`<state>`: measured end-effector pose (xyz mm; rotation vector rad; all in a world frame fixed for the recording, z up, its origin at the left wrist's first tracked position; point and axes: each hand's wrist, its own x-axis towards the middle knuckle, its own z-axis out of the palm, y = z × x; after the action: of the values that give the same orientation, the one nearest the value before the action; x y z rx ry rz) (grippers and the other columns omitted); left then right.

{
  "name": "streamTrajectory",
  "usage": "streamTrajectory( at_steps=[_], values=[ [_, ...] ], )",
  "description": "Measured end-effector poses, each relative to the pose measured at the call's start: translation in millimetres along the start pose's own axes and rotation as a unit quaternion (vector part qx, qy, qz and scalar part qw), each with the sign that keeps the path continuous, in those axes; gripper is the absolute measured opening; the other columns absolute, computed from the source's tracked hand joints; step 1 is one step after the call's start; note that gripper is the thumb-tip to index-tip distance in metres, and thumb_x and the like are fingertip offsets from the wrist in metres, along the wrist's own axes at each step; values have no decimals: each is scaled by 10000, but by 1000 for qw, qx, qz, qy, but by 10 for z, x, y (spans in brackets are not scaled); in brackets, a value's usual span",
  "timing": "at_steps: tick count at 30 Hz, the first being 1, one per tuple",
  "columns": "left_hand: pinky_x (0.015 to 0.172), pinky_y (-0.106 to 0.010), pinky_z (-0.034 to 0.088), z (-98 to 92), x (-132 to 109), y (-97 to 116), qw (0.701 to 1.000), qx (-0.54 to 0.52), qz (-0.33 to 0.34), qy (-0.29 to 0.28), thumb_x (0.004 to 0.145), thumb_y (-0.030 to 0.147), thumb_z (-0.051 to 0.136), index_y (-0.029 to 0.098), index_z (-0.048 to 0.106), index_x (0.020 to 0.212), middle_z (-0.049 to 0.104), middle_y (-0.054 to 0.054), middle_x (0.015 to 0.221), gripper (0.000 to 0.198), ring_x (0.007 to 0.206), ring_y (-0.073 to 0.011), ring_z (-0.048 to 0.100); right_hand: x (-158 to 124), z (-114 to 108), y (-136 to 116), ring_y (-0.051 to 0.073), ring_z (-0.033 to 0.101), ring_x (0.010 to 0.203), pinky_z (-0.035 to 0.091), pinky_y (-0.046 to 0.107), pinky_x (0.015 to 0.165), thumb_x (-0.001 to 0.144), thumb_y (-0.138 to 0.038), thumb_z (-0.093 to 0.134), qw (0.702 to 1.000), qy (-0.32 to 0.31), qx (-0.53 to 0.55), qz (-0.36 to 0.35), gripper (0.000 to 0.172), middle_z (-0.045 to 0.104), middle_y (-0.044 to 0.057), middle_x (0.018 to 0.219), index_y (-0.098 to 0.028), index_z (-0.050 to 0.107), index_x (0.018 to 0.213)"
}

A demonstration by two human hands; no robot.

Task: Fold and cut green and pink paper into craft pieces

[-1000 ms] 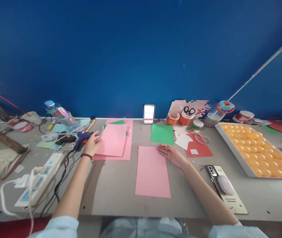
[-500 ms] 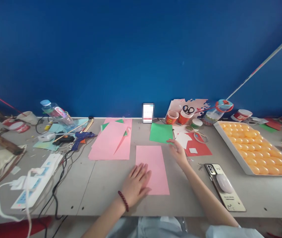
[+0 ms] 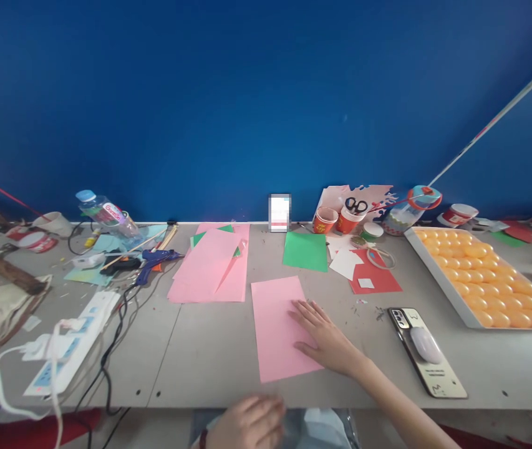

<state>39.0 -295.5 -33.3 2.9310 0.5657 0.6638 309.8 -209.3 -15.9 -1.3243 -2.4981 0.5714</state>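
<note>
A pink paper sheet lies on the grey table in front of me, turned slightly askew. My right hand rests flat on its right half, fingers stretched out and spread. My left hand is below the table's front edge near my lap, blurred, with the fingers curled loosely; nothing shows in it. A stack of pink sheets with a green piece under it lies further back on the left. A green sheet lies behind the single pink sheet.
A phone lies to the right with a tray of orange balls beyond it. Red paper with white scraps, cups with scissors, a glue gun, a bottle and a power strip with cables also occupy the table.
My left hand left the pink sheet and dropped below the table edge. My right hand came back from the green sheet onto the pink sheet, which has rotated slightly.
</note>
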Motion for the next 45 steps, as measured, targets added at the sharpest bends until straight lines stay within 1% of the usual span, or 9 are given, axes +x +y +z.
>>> streamTrajectory(
  at_steps=[2, 7, 13, 21, 27, 33, 40, 42, 45],
  values=[
    [1051, -255, 368, -41, 31, 12, 1000, -5, -11, 8, 905, 184, 499, 232, 519, 1273, 653, -3, 1198, 372, 1107, -121, 580, 19, -40, 18, 246, 314, 1372, 252, 499, 1139, 885, -381, 521, 1000, 14, 10, -7, 528, 365, 66, 1482, -276, 406, 1390],
    [1071, -411, 353, -63, 322, -92, 988, 40, -82, -123, 855, 390, 572, 151, 342, 1415, 398, -114, 1455, 651, 1337, -264, 369, 215, -235, 324, 246, 409, 1307, 381, 480, 1055, 910, -274, 443, 992, 120, 7, 32, 412, 458, 88, 1411, -255, 481, 1320],
    [961, -336, 463, 261, 394, 113, 999, 29, 23, 33, 912, 126, 457, 135, 606, 1127, 706, -61, 1059, 261, 1046, -176, 613, 525, -316, 956, 313, 381, 1313, 354, 535, 1048, 881, -290, 451, 972, 203, -52, 111, 436, 486, 161, 1360, -161, 500, 1294],
    [967, -349, 474, 38, 498, -130, 996, 74, -15, 44, 936, 76, 320, 72, 598, 1145, 686, -91, 1112, 348, 1088, -205, 606, 564, -351, 1158, 289, 564, 1020, 412, 457, 936, 922, -374, 431, 962, 226, -116, 98, 316, 674, 138, 1003, -176, 674, 962],
    [944, -333, 482, 16, 545, -398, 995, 84, -41, -30, 929, 64, 333, 85, 538, 1238, 638, -96, 1212, 372, 1158, -205, 571, 562, -426, 1061, 220, 586, 797, 434, 342, 748, 962, -349, 357, 947, 279, -132, 89, 350, 647, 84, 781, -195, 636, 818],
    [1015, -391, 444, 66, 687, -621, 980, -57, -178, -70, 918, 123, 410, 130, 488, 1304, 573, -119, 1298, 394, 1234, -238, 509, 485, -560, 649, 172, 586, 728, 423, 275, 653, 966, -254, 379, 916, 381, -116, 55, 206, 650, 56, 807, -184, 565, 916],
    [884, -409, 528, -73, 868, -922, 862, -348, -345, 126, 932, 328, 475, 269, 55, 1480, 508, -152, 1340, 694, 1157, -236, 569, 248, -377, 81, 152, 589, 770, 438, 273, 708, 928, -97, 425, 934, 228, -193, -197, 171, 666, 55, 841, -163, 581, 900],
    [973, -464, 463, -110, 859, -1033, 892, -257, -340, 151, 838, 340, 629, 274, 166, 1465, 423, -148, 1404, 783, 1268, -281, 454, 176, -268, 31, 151, 582, 737, 450, 275, 684, 934, -107, 418, 931, 210, -197, -225, 179, 662, 57, 823, -152, 589, 902],
    [1049, -500, 377, -129, 836, -1152, 953, -105, -266, 99, 798, 254, 678, 262, 572, 1188, 455, -88, 1382, 404, 1301, -292, 387, 81, -153, 49, 152, 579, 723, 467, 278, 673, 943, -122, 405, 928, 192, -203, -245, 200, 659, 61, 817, -146, 600, 907]
  ],
)
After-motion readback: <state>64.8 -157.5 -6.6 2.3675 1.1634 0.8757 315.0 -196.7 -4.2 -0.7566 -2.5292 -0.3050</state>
